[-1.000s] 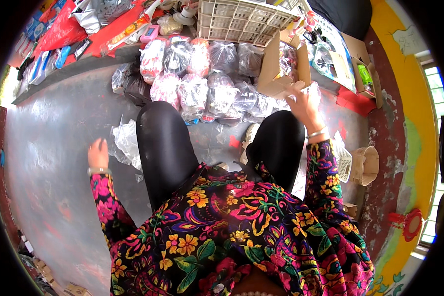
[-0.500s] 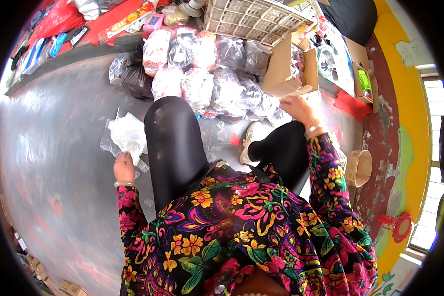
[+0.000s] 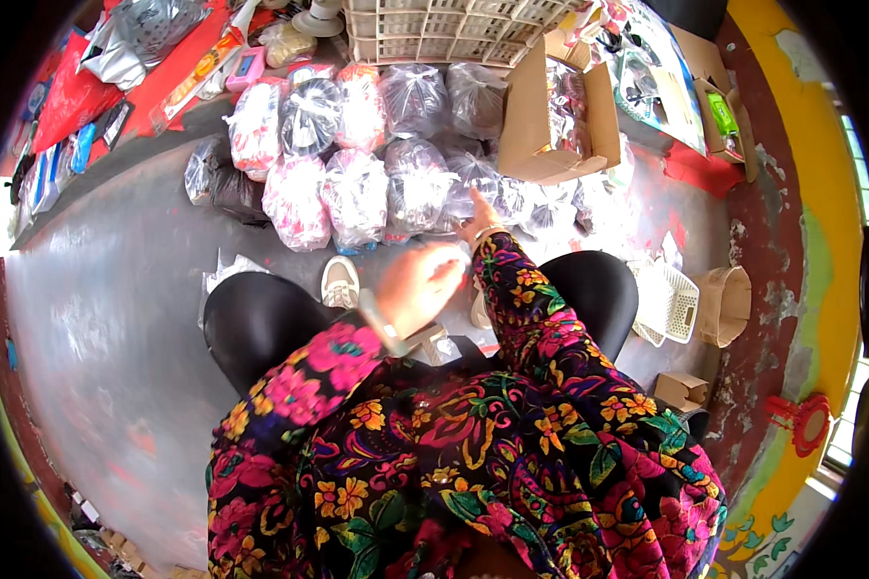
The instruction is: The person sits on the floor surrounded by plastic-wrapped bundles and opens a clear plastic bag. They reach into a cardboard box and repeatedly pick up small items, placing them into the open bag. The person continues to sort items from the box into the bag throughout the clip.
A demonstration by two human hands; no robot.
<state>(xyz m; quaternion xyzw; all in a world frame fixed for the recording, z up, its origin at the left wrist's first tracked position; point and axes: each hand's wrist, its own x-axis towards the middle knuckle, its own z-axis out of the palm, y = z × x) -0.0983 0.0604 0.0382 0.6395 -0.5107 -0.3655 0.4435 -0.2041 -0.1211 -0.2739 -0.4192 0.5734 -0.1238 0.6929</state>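
My left hand (image 3: pixel 422 286), smeared by motion, is raised between my knees and appears to hold nothing, though its fingers are unclear. Farther forward, my right hand (image 3: pixel 477 220) reaches to the front of a pile of knotted clear plastic bags, with at least one finger stretched out. Nearest to it is a clear bag with dark contents (image 3: pixel 473 180); whether the fingertips touch it cannot be told. Beside that stands another filled bag (image 3: pixel 415 188). A crumpled white plastic bag (image 3: pixel 230 267) lies on the floor, partly hidden by my left knee.
An open cardboard box (image 3: pixel 531 145) with packed goods stands right of the pile. Behind is a large white plastic crate (image 3: pixel 434 34). At my right are a white basket (image 3: pixel 684 304) and a brown paper-like bin (image 3: pixel 724 307). Dark bags (image 3: pixel 237 193) lie at the pile's left end.
My left hand has left the white plastic bag and swung right, between my knees. My right hand has moved left from the cardboard box to the bags. My knees have spread and the view has shifted.
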